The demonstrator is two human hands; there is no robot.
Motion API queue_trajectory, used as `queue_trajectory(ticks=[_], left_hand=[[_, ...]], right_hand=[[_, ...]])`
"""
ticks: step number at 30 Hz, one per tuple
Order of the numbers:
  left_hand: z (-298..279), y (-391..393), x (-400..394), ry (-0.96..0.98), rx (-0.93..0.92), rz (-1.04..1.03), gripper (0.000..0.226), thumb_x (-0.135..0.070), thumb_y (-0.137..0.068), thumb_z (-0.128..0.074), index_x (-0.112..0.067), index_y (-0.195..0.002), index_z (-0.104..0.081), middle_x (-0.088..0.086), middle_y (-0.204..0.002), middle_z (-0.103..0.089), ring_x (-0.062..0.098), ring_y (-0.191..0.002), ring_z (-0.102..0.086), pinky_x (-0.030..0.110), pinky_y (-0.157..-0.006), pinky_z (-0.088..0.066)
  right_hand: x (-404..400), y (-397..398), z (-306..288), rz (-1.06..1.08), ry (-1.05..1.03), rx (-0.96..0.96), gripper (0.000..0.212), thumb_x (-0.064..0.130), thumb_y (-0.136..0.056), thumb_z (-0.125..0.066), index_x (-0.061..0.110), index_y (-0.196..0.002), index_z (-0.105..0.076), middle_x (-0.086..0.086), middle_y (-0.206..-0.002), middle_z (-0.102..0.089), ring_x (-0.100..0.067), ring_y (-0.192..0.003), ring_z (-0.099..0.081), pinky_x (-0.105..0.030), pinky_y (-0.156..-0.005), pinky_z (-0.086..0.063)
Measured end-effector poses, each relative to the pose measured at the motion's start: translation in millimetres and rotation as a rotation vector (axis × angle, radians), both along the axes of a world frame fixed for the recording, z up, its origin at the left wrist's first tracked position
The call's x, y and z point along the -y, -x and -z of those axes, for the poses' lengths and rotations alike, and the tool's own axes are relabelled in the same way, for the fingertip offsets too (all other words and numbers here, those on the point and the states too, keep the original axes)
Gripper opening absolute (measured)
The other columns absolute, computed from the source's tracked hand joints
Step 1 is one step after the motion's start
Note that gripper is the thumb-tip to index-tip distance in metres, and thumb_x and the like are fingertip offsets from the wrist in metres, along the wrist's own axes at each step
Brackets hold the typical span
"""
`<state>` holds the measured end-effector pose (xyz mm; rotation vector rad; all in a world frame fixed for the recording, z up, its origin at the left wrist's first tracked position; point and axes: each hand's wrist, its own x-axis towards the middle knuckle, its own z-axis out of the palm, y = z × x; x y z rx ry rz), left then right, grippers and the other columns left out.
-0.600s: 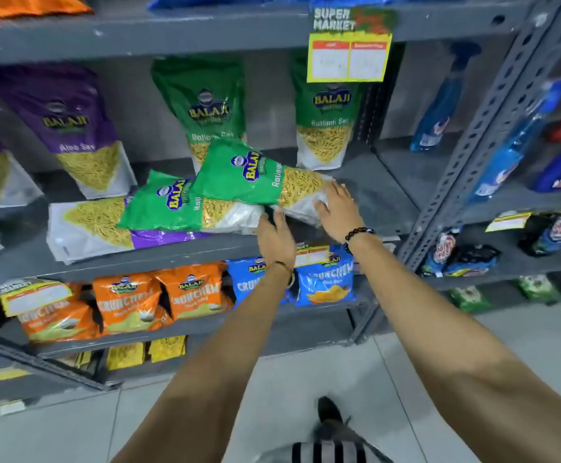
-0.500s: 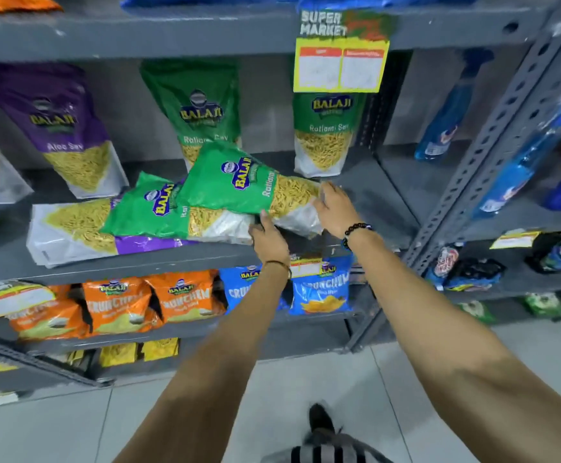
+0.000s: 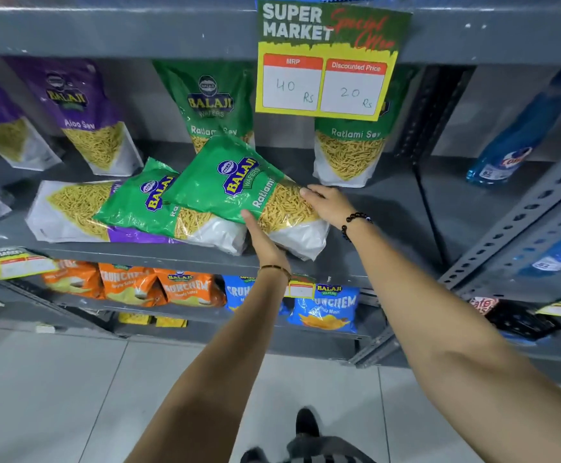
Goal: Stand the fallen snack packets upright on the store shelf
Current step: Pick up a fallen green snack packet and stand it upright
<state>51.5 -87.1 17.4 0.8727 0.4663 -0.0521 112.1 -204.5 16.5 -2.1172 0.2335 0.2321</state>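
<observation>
A green Ratlami Sev packet (image 3: 235, 185) lies tilted on the grey shelf (image 3: 382, 208), its top raised to the upper left. My left hand (image 3: 260, 240) grips its near edge from below and my right hand (image 3: 327, 203) holds its far side. Under it lies a second green packet (image 3: 145, 205) on its side, and beneath that a purple packet (image 3: 72, 212) lies flat. At the back, two green packets (image 3: 210, 101) (image 3: 347, 152) and a purple Aloo Sev packet (image 3: 82, 115) stand upright.
A special-offer price sign (image 3: 322, 58) hangs from the shelf above. Orange (image 3: 132, 285) and blue Crunchem bags (image 3: 326, 305) fill the lower shelf. Blue bottles (image 3: 513, 142) stand in the right bay behind a perforated upright (image 3: 519, 222). My shoe (image 3: 307, 422) is on the tiled floor.
My view has moved closer to the shelf. Both hands have closed on the top green packet, and its upper end has lifted higher off the pile.
</observation>
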Motion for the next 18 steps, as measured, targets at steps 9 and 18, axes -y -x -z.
queue_trajectory(ticks=[9, 18], left_hand=[[8, 5, -27, -0.219, -0.050, 0.041, 0.049, -0.066, -0.085, -0.034, -0.036, -0.121, -0.047, -0.014, -0.119, -0.048, 0.013, -0.116, -0.041, 0.035, -0.106, -0.026], [-23, 56, -83, -0.211, 0.148, 0.316, 0.050, -0.053, -0.093, -0.031, -0.022, -0.128, -0.047, -0.006, -0.128, -0.055, 0.017, -0.124, -0.048, 0.038, -0.106, -0.039]], right_hand=[[21, 29, -3, -0.022, -0.311, 0.018, 0.068, 0.029, -0.066, -0.080, 0.014, -0.127, -0.054, -0.009, -0.121, -0.061, -0.021, -0.111, -0.059, -0.041, -0.106, -0.042], [-2, 105, -18, -0.197, -0.815, -0.056, 0.089, 0.023, -0.044, -0.089, 0.010, -0.123, -0.050, -0.003, -0.105, -0.070, -0.015, -0.091, -0.070, -0.027, -0.070, -0.058]])
